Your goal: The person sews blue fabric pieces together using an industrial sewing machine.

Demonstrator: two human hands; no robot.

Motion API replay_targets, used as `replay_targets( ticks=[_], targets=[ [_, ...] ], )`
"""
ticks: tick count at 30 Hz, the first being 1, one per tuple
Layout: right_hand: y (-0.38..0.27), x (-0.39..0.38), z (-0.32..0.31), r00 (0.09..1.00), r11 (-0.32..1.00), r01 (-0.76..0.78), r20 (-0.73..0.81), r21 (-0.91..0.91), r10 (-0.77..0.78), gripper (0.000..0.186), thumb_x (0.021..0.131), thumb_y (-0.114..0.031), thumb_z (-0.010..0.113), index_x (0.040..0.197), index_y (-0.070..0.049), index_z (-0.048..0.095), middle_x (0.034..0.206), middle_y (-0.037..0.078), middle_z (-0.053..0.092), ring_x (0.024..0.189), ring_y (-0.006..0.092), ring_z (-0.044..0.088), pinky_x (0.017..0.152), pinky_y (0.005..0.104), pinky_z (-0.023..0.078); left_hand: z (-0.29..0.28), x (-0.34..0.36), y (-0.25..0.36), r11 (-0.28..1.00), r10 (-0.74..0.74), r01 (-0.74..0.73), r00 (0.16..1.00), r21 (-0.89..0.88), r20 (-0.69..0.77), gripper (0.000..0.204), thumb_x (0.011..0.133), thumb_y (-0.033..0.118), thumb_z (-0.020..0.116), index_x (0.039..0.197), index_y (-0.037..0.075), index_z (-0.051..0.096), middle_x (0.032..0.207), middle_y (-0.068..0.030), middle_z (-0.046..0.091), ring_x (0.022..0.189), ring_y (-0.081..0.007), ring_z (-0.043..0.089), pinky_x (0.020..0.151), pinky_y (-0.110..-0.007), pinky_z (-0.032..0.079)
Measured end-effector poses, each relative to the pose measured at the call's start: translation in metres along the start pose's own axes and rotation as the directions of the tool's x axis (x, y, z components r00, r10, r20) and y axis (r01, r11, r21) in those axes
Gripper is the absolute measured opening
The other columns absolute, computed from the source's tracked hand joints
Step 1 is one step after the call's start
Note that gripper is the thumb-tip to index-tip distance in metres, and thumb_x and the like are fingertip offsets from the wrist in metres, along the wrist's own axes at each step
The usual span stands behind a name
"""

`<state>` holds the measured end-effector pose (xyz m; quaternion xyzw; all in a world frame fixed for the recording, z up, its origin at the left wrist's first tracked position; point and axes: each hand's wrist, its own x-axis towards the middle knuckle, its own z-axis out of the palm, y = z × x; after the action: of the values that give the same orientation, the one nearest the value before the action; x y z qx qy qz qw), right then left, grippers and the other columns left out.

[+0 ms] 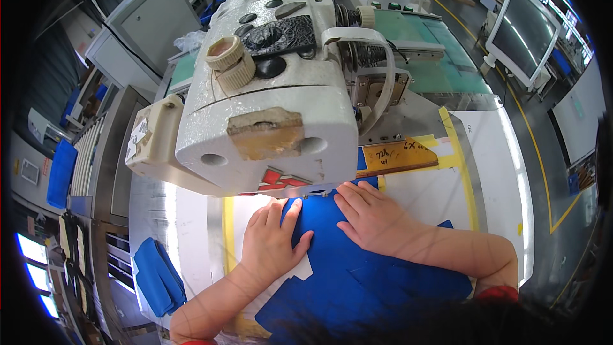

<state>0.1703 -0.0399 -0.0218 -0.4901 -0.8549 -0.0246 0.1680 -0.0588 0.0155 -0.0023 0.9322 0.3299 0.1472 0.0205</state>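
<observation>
A large sheet of blue material (pixel 364 281) lies on the white work surface and runs under the head of a white sewing machine (pixel 268 108). My left hand (pixel 271 236) rests on the left edge of the sheet, fingers stretched toward the machine, thumb apart. On the sheet's right side my right hand (pixel 370 214) lies flat, its fingers pointing at the stitching area. The machine head hides the needle and the tips of some left fingers. Just beyond my right hand sits a yellow-brown block (pixel 402 156) with handwriting on it.
Folded blue pieces (pixel 158 276) lie at the table's left edge. Yellow tape strips (pixel 461 172) run along the white surface. A monitor (pixel 523 33) stands at the far right, a grey cabinet (pixel 153 22) at the far left. A blue bin (pixel 62 174) is at left.
</observation>
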Motion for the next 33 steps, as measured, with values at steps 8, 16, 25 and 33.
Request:
replay_targets(
  ticks=[8,16,25,33],
  targets=[
    [0.012,-0.009,0.003,0.992,0.993,0.114,-0.045,-0.028,-0.115,0.041,0.089,-0.026,0.061,0.113,0.008,0.058,0.122,0.023,0.057,0.121,0.0353,0.052,0.107,0.0439,0.038,0.004,0.001,0.009,0.998,-0.049,0.05,0.999,0.048,-0.017,0.053,0.078,0.03,0.071,0.121,0.002,0.056,0.116,-0.02,0.055,0.106,-0.0378,0.058,0.091,-0.043,0.047],
    [0.027,-0.037,-0.009,0.998,0.998,0.045,-0.047,-0.043,-0.047,0.044,0.091,-0.027,0.06,0.117,0.007,0.059,0.126,0.023,0.057,0.124,0.0346,0.051,0.109,0.045,0.036,0.006,0.005,0.019,0.99,-0.137,0.136,0.99,0.045,0.016,0.05,0.079,0.029,0.071,0.12,0.003,0.056,0.122,-0.0201,0.055,0.111,-0.0374,0.057,0.095,-0.044,0.046],
    [0.032,-0.038,-0.007,0.998,0.997,-0.009,-0.063,0.07,0.014,0.046,0.09,-0.028,0.062,0.119,0.008,0.058,0.125,0.024,0.057,0.125,0.0337,0.051,0.111,0.044,0.035,0.022,0.033,0.065,0.99,0.131,-0.127,0.987,-0.054,0.09,0.055,0.086,0.037,0.067,0.128,0.004,0.057,0.136,-0.0164,0.052,0.125,-0.0296,0.051,0.109,-0.045,0.034],
    [0.063,-0.024,-0.006,0.954,0.998,-0.065,-0.292,0.012,0.066,0.013,0.083,-0.015,0.065,0.093,-0.007,0.066,0.092,0.003,0.061,0.09,0.0217,0.062,0.087,0.0393,0.048,0.041,0.035,0.061,0.983,0.106,-0.101,0.994,-0.155,0.026,0.059,0.083,0.034,0.071,0.132,0.004,0.055,0.142,-0.0147,0.048,0.127,-0.0343,0.048,0.107,-0.047,0.037]
  ],
)
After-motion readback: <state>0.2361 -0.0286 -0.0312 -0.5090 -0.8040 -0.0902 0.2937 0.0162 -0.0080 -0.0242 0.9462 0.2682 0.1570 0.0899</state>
